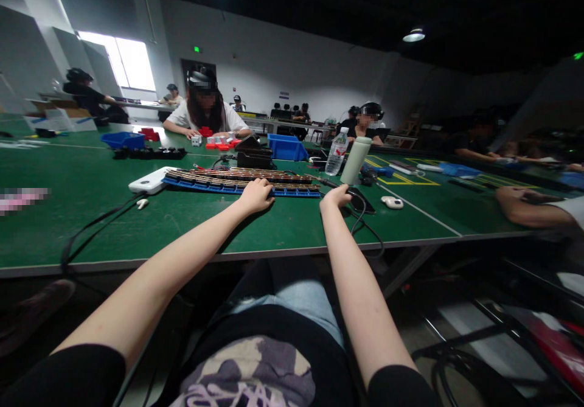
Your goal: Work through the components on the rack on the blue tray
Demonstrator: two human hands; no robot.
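A long rack (219, 183) with a blue front edge and rows of copper-coloured and dark parts lies across the table before me. My left hand (258, 196) lies over its right half, fingers bent across the top and closed on it. Just past the rack's right end is my right hand (336, 196), its fingers closed round a thin dark pen-like tool (329, 183). A grey cable (364, 203) loops beside that hand. The tool's tip and most of its grip are hard to make out. A flat black object (365, 204) lies partly under the cable.
A white power bank (152, 179) and white earbud (142, 203) lie left; an earbud case (392, 202) lies right. A water bottle (336, 153) and green flask (356, 161) stand behind my right hand. Blue bins (287, 147) stand farther back. A person (207, 112) sits opposite.
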